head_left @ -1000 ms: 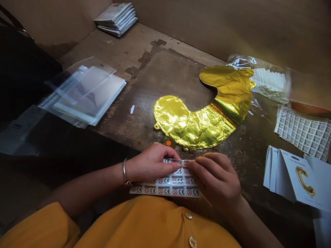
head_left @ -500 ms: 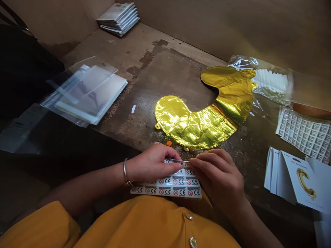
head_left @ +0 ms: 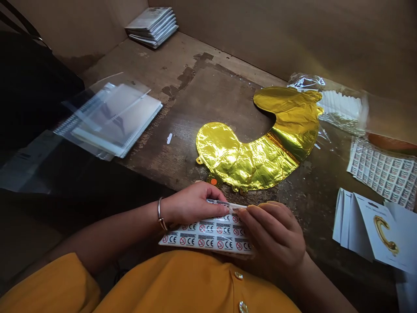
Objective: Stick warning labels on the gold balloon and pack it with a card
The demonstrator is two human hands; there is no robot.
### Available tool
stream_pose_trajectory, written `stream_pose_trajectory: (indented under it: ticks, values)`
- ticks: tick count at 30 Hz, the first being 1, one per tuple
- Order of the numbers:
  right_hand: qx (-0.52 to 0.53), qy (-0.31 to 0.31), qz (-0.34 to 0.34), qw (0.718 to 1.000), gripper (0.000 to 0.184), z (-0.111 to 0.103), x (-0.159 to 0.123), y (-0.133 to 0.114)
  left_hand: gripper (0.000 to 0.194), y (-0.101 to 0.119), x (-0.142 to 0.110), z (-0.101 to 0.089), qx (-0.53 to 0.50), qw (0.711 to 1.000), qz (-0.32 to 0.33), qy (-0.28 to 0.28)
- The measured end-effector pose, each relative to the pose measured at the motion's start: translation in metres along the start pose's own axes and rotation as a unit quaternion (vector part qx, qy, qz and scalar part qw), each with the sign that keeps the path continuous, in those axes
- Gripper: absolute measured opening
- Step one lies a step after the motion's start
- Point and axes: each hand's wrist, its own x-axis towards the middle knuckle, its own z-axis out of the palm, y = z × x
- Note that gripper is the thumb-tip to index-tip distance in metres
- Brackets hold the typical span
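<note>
A sheet of stickers (head_left: 208,239) printed with CE marks and red warning circles is held low, in front of my yellow top. My left hand (head_left: 193,202), with a bangle on its wrist, grips the sheet's upper edge, thumb on top. At the upper right corner my right hand (head_left: 275,234) pinches the sheet with thumb and fingertips; whether a single sticker is lifted there is hidden. Just beyond the hands, a flat gold foil balloon (head_left: 254,161) shaped like a C lies on the table, an orange dot (head_left: 214,181) at its lower edge.
Clear plastic sleeves (head_left: 120,117) are stacked on the left. A pile of white packets (head_left: 153,26) stands at the back corner. On the right are a bag of white strips (head_left: 342,106), more sticker sheets (head_left: 382,169) and folded balloon cards (head_left: 381,230). A small white tab (head_left: 169,138) lies mid-table.
The sticker sheet has tilted and shifted slightly left at its lower edge. My right hand's fingers have dropped a little at the sheet's corner. The balloon stays in place.
</note>
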Motion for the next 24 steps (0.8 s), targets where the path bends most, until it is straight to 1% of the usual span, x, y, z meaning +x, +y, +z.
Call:
stream_pose_trajectory:
  ticks: [1,3,4,5,6,7,8,9,10,11,12,13,14,15,18,22,24]
  values:
    - [0.017,0.005,0.02,1.0,0.015,0.0,0.001,-0.001,0.016,-0.001,0.001,-0.001,-0.008,1.0,-0.007,-0.003]
    - [0.068,0.021,0.103,0.992,0.016,-0.001,0.004,-0.002,0.016,-0.003,0.002,-0.003,0.001,1.0,0.001,0.0]
    - [0.091,0.033,0.159,0.983,0.017,-0.002,0.006,0.0,0.017,-0.004,0.001,-0.005,0.029,0.999,0.024,0.011]
    - [0.106,0.053,0.22,0.968,0.016,-0.003,0.008,0.003,0.016,-0.005,0.0,-0.007,0.077,0.994,0.065,0.028]
    - [0.114,0.078,0.283,0.949,0.015,-0.002,0.011,0.007,0.016,-0.006,-0.001,-0.01,0.145,0.98,0.124,0.052]
    - [0.118,0.104,0.339,0.928,0.011,-0.001,0.014,0.012,0.015,-0.006,-0.003,-0.012,0.227,0.95,0.194,0.087]
    - [0.123,0.117,0.383,0.908,0.007,0.002,0.017,0.018,0.015,-0.007,-0.005,-0.015,0.313,0.903,0.267,0.125]
    - [0.136,0.11,0.414,0.893,0.003,0.006,0.02,0.024,0.015,-0.008,-0.006,-0.018,0.393,0.843,0.331,0.16]
    - [0.159,0.085,0.434,0.883,0.002,0.012,0.022,0.03,0.015,-0.009,-0.007,-0.021,0.458,0.782,0.379,0.187]
    - [0.182,0.05,0.44,0.878,0.005,0.02,0.024,0.034,0.016,-0.01,-0.007,-0.023,0.507,0.73,0.41,0.206]
    - [0.199,0.014,0.438,0.876,0.006,0.028,0.026,0.037,0.016,-0.013,-0.007,-0.025,0.541,0.694,0.425,0.21]
    - [0.208,-0.012,0.435,0.876,0.007,0.036,0.027,0.039,0.017,-0.015,-0.006,-0.027,0.564,0.675,0.431,0.202]
    - [0.211,-0.024,0.434,0.876,0.008,0.043,0.028,0.04,0.017,-0.019,-0.004,-0.028,0.578,0.667,0.43,0.188]
    - [0.21,-0.024,0.436,0.875,0.008,0.05,0.028,0.04,0.018,-0.022,-0.001,-0.028,0.587,0.666,0.427,0.174]
    - [0.215,-0.027,0.446,0.868,0.011,0.064,0.027,0.039,0.02,-0.033,0.005,-0.028,0.593,0.672,0.417,0.147]
    - [0.191,-0.045,0.424,0.884,0.01,0.071,0.026,0.039,0.019,-0.038,0.007,-0.028,0.584,0.685,0.411,0.146]
    - [0.189,-0.041,0.428,0.883,0.01,0.073,0.026,0.041,0.02,-0.038,0.006,-0.028,0.577,0.695,0.406,0.142]
